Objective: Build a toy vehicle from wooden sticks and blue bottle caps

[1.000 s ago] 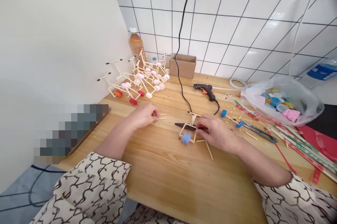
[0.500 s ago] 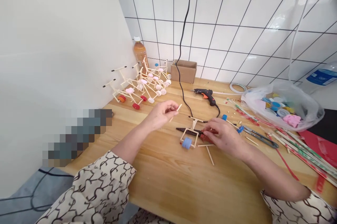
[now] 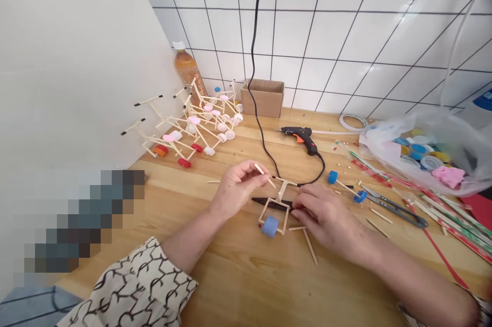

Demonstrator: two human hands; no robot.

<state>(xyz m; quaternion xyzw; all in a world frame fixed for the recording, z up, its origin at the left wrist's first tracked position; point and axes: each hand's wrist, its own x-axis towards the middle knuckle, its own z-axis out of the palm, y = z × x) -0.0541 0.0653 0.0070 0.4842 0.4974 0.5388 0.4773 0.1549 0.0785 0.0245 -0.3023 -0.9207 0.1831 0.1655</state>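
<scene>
My left hand (image 3: 240, 188) is closed in a pinch on a short wooden stick (image 3: 265, 175), just left of a small wooden stick frame. That frame (image 3: 283, 191) has a crossbar with dark ends and a blue wheel (image 3: 270, 226) at its near end. Dark-jawed pliers (image 3: 263, 203) lie flat beneath the frame. Closed over their handle end is my right hand (image 3: 325, 214), whose fingers hide the handles. Two loose sticks (image 3: 310, 246) lie just below my right fingertips.
Several wheeled stick models (image 3: 192, 121) stand at back left beside a bottle (image 3: 188, 68) and a cardboard box (image 3: 263, 97). A glue gun (image 3: 302, 137) with its cord lies behind my hands. Rightward are a blue-wheeled axle (image 3: 346, 187), scissors (image 3: 400, 208) and a bag of caps (image 3: 384, 132).
My left hand has moved right with the stick, closer to the frame, and the stick now slants the other way. My right fingers now cover the pliers' red handles. The view has shifted.
</scene>
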